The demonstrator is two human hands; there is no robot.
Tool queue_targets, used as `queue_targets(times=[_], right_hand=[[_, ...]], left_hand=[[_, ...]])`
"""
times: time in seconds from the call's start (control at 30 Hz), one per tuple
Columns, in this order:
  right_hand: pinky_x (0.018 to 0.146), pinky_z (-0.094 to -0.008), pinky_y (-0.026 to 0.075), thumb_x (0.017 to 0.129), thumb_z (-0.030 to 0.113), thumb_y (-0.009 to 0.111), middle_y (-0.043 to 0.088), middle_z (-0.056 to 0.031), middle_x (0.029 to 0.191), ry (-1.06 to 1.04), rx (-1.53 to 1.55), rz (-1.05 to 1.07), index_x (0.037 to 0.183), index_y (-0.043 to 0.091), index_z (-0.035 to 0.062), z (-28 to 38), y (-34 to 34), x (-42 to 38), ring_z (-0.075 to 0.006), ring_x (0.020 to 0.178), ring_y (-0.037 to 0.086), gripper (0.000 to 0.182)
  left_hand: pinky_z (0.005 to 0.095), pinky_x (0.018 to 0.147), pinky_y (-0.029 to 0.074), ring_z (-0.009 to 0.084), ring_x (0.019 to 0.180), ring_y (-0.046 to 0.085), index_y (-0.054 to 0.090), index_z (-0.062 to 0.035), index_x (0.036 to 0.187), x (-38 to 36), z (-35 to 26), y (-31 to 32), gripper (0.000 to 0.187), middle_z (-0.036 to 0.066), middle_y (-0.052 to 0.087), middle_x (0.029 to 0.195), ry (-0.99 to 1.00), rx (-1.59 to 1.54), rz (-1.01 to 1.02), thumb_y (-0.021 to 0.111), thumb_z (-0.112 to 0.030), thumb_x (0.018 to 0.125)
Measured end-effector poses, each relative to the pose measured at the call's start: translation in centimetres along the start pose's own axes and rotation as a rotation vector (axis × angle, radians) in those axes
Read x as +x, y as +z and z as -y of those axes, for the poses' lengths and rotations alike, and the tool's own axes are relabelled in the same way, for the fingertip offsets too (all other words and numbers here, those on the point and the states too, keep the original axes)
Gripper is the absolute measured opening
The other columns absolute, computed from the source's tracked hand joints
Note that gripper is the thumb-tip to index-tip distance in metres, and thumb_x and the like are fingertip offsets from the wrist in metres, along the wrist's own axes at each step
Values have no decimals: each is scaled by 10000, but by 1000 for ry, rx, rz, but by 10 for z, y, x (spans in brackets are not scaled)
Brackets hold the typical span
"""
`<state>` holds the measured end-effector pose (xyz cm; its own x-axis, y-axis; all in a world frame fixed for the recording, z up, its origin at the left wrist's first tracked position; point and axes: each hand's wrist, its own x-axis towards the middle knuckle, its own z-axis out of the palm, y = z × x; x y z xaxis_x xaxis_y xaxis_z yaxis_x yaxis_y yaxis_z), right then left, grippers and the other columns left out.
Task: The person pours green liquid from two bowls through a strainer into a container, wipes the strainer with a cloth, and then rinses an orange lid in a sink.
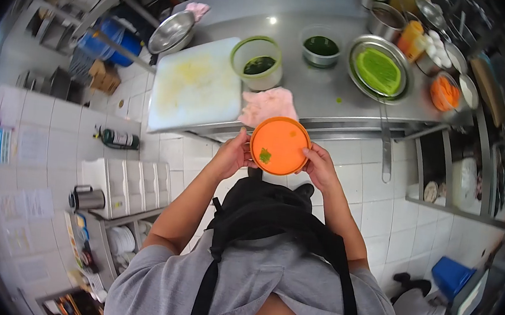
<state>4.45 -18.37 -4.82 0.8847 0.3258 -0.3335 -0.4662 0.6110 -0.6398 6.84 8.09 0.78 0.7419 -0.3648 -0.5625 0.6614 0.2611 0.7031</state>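
Between my two hands is a round orange lid point(284, 142), held above the floor just in front of the counter edge. A small green smear marks its lower left. My left hand point(231, 157) grips the lid's left rim, and my right hand point(320, 166) pinches its right rim with the thumb on top. A crumpled pink cloth point(269, 106) lies right behind the lid at the counter edge. Beyond the cloth, a translucent tub with a green rim point(235, 60) holds dark green liquid. To its right is a clear tub point(321, 61) of dark green contents.
A stained white cutting board point(193, 112) lies at left beside a metal bowl point(171, 31). A strainer point(384, 118) with bright green pulp rests on a bowl, its handle jutting past the counter point(345, 109). Squeeze bottles, eggs and shredded orange food point(445, 94) are at right. Another person point(420, 313) is lower right.
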Motion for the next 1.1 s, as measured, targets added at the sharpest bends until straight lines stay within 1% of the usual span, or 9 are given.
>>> queue_targets(times=[0.07, 0.17, 0.2, 0.37, 0.57, 0.73, 0.87, 0.97, 1.1], right_hand=[[557, -277, 530, 967, 218, 541, 629, -51, 797, 27, -90, 79, 978, 584, 22, -1, 13, 14, -138, 615, 617, 200], [587, -300, 528, 1003, 332, 471, 640, -79, 827, 83, -98, 168, 1079, 572, 5, -9, 48, 26, -158, 621, 618, 351], [587, -300, 528, 1003, 332, 471, 640, -79, 827, 112, -125, 192, 1079, 572, 5, -13, 60, 27, -158, 621, 618, 351], [626, -323, 528, 1017, 460, 348, 659, -179, 966, 287, -139, 289, 1244, 479, -7, -69, 127, 39, -197, 663, 632, 536], [635, -319, 536, 1021, 374, 401, 663, -176, 980, 477, -346, 412, 1189, 506, 2, -179, 222, 46, -189, 706, 646, 420], [625, -307, 543, 1016, 338, 428, 668, -171, 963, 621, -449, 484, 1177, 508, -3, -266, 316, 57, -180, 707, 647, 386], [630, -306, 550, 1016, 321, 426, 664, -171, 979, 707, -532, 594, 1167, 509, 3, -315, 381, 73, -180, 716, 651, 361], [632, -303, 555, 1017, 318, 421, 661, -173, 988, 719, -555, 638, 1167, 509, 8, -336, 413, 86, -179, 718, 651, 355], [630, -311, 560, 1012, 345, 435, 656, -178, 1003, 715, -522, 631, 1180, 503, 16, -348, 437, 97, -181, 731, 652, 376]], left_hand=[[305, 634, 554, 182, 761, 671, 564, -40, 1162, -25, -4, -4, 425, 91, 676, 936, -23, -57, -69, 460, -415, 992], [295, 628, 555, 167, 733, 670, 581, -42, 1127, -55, 9, -40, 329, 83, 674, 921, 99, -82, -72, 514, -330, 982], [300, 635, 560, 166, 731, 670, 583, -40, 1111, -69, 6, -46, 262, 78, 670, 921, 154, -157, -76, 541, -260, 975], [333, 715, 566, 194, 837, 676, 544, -40, 1182, -134, 3, -112, 260, 90, 663, 1037, 410, -289, -195, 516, -205, 983], [369, 800, 552, 219, 931, 674, 501, -62, 1259, -234, 2, -204, 306, 99, 646, 1121, 700, -368, -318, 514, -198, 985], [360, 794, 550, 208, 900, 672, 527, -46, 1123, -325, 21, -288, 214, 117, 659, 1051, 828, -433, -473, 551, -197, 974], [356, 791, 550, 205, 880, 672, 527, -46, 1088, -390, 43, -332, 201, 119, 663, 1034, 863, -480, -649, 568, -199, 966], [354, 795, 546, 193, 889, 674, 514, -44, 1159, -414, 61, -353, 232, 112, 666, 1046, 868, -489, -732, 523, -198, 986], [349, 767, 556, 190, 832, 670, 534, -40, 1040, -422, 55, -363, 170, 109, 670, 970, 821, -542, -828, 575, -184, 959]])
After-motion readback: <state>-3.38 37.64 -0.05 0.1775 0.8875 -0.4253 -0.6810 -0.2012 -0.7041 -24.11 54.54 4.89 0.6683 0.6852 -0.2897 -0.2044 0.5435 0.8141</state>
